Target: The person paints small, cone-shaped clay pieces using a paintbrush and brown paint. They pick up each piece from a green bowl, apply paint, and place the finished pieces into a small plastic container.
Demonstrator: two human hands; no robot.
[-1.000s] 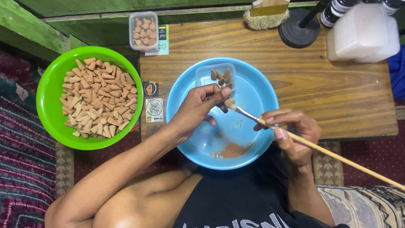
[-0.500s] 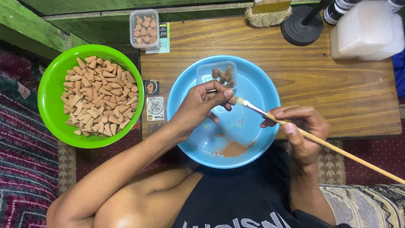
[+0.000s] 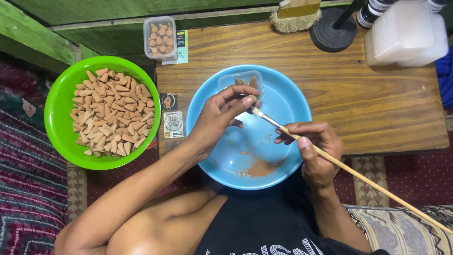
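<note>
Only the head view is on hand, looking straight down. Over the blue bowl point(image 3: 283, 101) the left hand point(image 3: 218, 118) pinches a small tan cone point(image 3: 253, 99) between thumb and fingertips; the cone is mostly covered by the fingers, so its shape is hard to make out. The right hand point(image 3: 314, 151) grips a long thin brush point(image 3: 330, 158) in a narrow, pen-like hold, and the metal end with its bristles touches the cone. The far end of the brush handle runs off towards the lower right corner.

A small clear tray point(image 3: 240, 82) sits inside the bowl at its far rim, partly hidden behind the left fingers; a few cones stand in it, but their number cannot be told. Reddish-brown powder point(image 3: 259, 167) lies on the bowl floor near the person's body.

To the left, a green bowl point(image 3: 59, 113) is heaped with similar tan cones, its lower edge overlapping the wooden table point(image 3: 368, 94). A lidded clear box point(image 3: 160, 38) of cones stands at the table's far left corner, with a pale rectangular card half hidden under it. Two small square stickers point(image 3: 171, 113), one dark with a round mark, one pale with a circular pattern, lie between the bowls; their print is too small to read.

At the top edge, a black round base point(image 3: 332, 33), a stack of translucent white containers point(image 3: 406, 35) and a straw brush point(image 3: 297, 19) are all cut off by the frame.
</note>
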